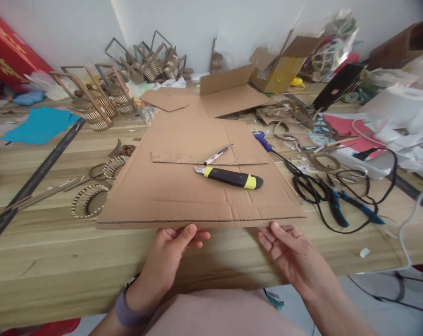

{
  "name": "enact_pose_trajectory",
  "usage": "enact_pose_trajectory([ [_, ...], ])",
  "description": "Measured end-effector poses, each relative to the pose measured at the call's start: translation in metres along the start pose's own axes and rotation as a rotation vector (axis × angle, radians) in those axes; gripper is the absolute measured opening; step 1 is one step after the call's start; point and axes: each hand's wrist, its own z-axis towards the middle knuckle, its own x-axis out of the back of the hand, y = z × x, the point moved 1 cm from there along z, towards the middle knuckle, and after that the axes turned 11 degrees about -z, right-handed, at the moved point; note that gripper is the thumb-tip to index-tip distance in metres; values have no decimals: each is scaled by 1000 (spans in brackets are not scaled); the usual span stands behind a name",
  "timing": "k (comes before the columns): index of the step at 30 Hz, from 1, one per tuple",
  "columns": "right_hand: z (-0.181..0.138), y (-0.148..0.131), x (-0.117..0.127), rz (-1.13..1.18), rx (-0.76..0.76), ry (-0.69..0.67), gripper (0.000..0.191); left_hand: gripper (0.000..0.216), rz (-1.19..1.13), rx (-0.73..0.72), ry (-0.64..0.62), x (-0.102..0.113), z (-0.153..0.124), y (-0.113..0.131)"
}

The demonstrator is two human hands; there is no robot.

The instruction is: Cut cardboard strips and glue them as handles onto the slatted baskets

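Note:
A large flat sheet of cardboard (pixel 169 186) lies on the wooden table, its near edge turned toward me. My left hand (pixel 172 249) grips that edge near its middle, thumb on top and fingers beneath. Further right, my right hand (pixel 288 247) pinches the same edge, also with the thumb uppermost. On the sheet rests a black and yellow utility knife (pixel 234 178), its short blade pointing left. Just behind the knife, a pen (pixel 218 154) lies slanted across the edge of a smaller cardboard piece (pixel 190 144).
Wire cutters (pixel 337 207) and black cable lie right of the cardboard, near a blue glue gun (pixel 262 140). Small woven lantern-like baskets (pixel 95 109) stand at back left, beside blue sheets (pixel 41 125). Striped rings (pixel 88 200) lie left. An open carton (pixel 281 63) stands behind.

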Motion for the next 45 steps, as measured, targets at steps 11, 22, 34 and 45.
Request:
enact_pose_trajectory([
  [11,9,13,-5,64,121,1,49,29,-379,85,-20,-7,-1,4],
  [22,15,19,-6,78,134,-70,38,11,-449,132,183,-16,11,10],
  [34,18,-2,-22,7,38,-7,36,11,-397,55,180,-26,13,18],
  [45,21,-9,-19,-47,79,12,30,8,-447,29,152,-30,16,17],
])
